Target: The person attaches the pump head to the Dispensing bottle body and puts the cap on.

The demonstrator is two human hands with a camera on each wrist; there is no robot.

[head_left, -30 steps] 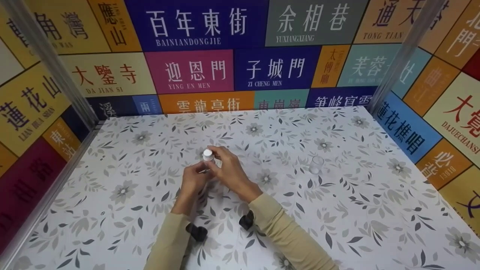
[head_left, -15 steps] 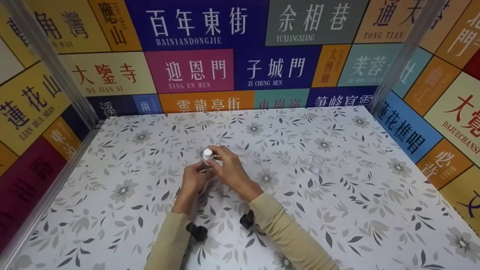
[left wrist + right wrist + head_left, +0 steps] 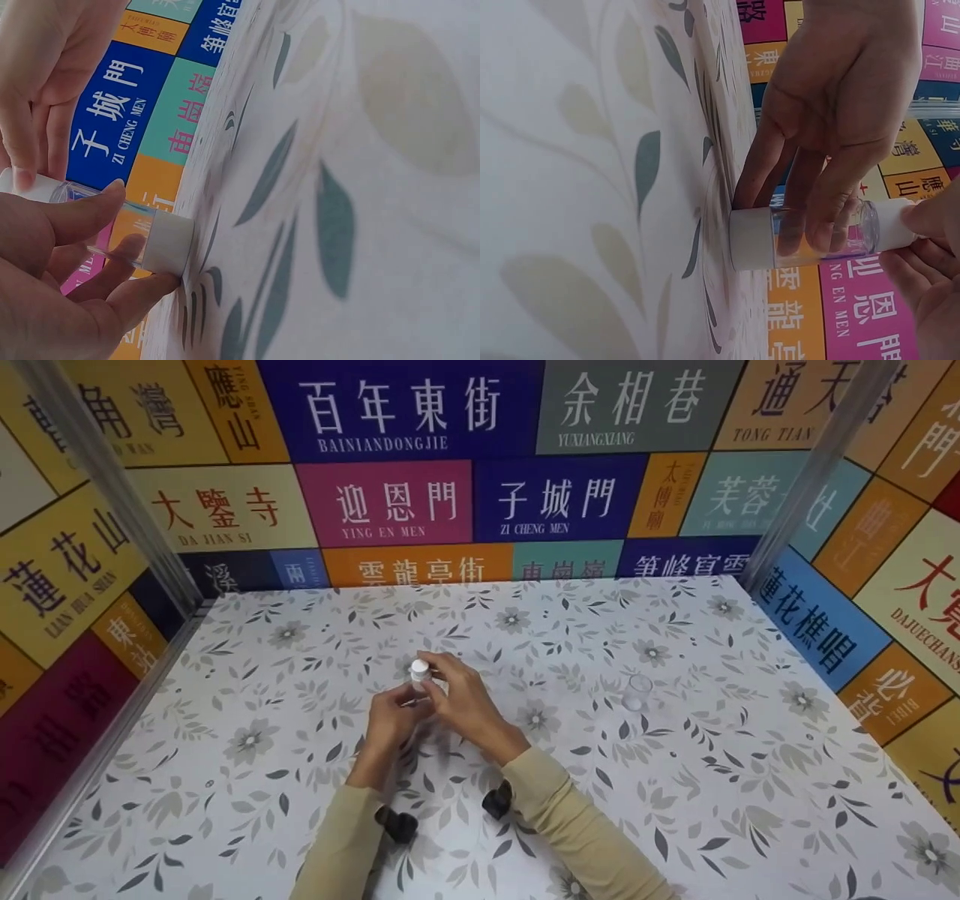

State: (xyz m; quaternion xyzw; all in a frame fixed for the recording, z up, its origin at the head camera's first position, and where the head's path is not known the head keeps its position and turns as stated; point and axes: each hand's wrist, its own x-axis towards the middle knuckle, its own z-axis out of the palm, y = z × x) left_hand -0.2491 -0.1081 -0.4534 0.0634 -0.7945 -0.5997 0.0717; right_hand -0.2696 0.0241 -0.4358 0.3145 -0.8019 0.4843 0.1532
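Note:
A small clear bottle (image 3: 865, 226) with a white base (image 3: 751, 240) and a white top (image 3: 420, 667) stands upright on the table. My left hand (image 3: 390, 720) holds the see-through body between thumb and fingers, low down near the base. With thumb and fingers, my right hand (image 3: 466, 701) pinches the white top. In the left wrist view the base (image 3: 169, 244) appears to touch the tabletop. Fingers hide part of the bottle's body in both wrist views.
A small clear cup-shaped piece (image 3: 637, 693) stands on the table to the right of my hands. The floral-patterned tabletop (image 3: 247, 795) is bordered at the back and sides by panels with coloured sign prints (image 3: 382, 502). Metal posts (image 3: 795, 457) rise at the back corners.
The head view has shifted slightly. Both hands keep their hold on the bottle at the same spot, with no clear movement.

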